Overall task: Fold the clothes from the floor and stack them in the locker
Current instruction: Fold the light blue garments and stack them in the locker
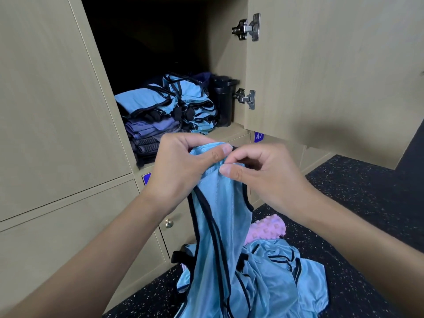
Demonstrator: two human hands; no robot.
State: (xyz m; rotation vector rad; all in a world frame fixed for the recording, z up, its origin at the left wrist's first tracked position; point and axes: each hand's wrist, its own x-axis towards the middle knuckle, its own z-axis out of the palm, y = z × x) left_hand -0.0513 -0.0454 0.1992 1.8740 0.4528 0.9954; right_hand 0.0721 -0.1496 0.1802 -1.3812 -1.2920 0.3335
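Left hand: pinches the top edge of the blue bib.
Right hand: pinches the same edge, just beside the left.
Bib: hangs below both hands, over a blue heap on the floor.
Locker: open, folded stack inside.
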